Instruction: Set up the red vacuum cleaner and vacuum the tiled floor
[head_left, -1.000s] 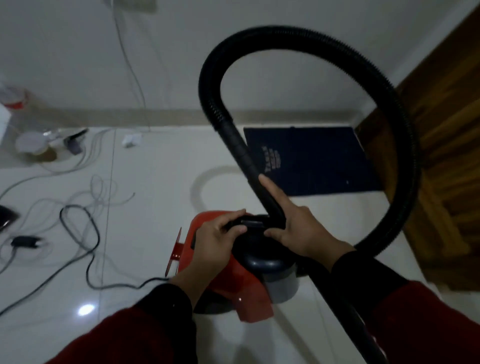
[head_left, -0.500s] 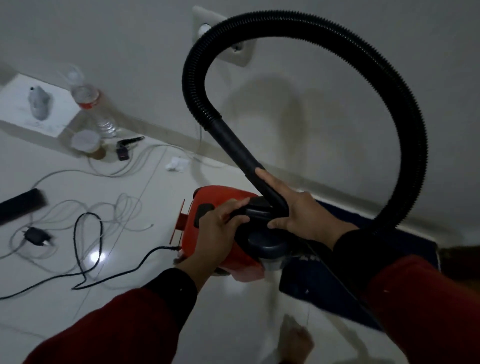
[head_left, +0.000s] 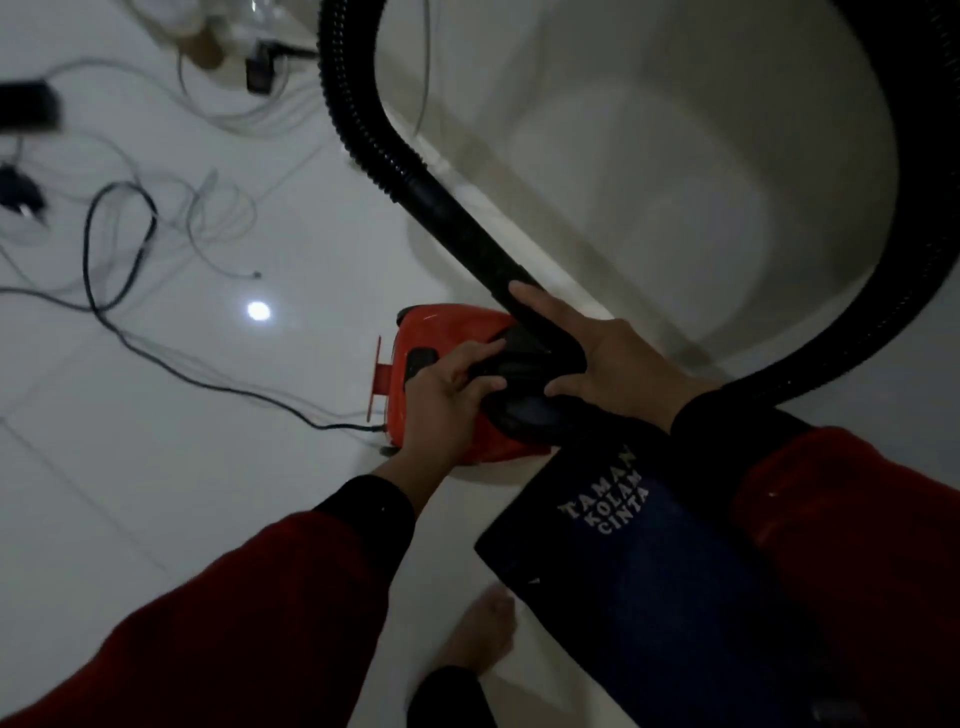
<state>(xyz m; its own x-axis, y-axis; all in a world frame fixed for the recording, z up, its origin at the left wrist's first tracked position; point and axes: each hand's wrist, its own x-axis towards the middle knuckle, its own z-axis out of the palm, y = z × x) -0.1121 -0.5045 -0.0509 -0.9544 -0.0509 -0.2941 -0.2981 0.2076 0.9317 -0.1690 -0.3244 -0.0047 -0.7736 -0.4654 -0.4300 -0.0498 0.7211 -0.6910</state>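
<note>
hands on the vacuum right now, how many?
2. The left hand grips the black handle on the red vacuum. The right hand rests at the hose base, forefinger along it. Fingertips partly hidden.

hose (head_left: 415, 171) loop: cut off at top | far clutter (head_left: 228, 41): blurred

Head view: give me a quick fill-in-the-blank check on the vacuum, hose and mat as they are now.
1. The vacuum cleaner body is ____ in colour.
2. The black hose arches up and over in a big ____.
3. The mat reads TAMAN KOLAM ____.
4. The left hand and right hand both rest on the vacuum's ____ part.

Missing: red; loop; CINTA; black
</note>
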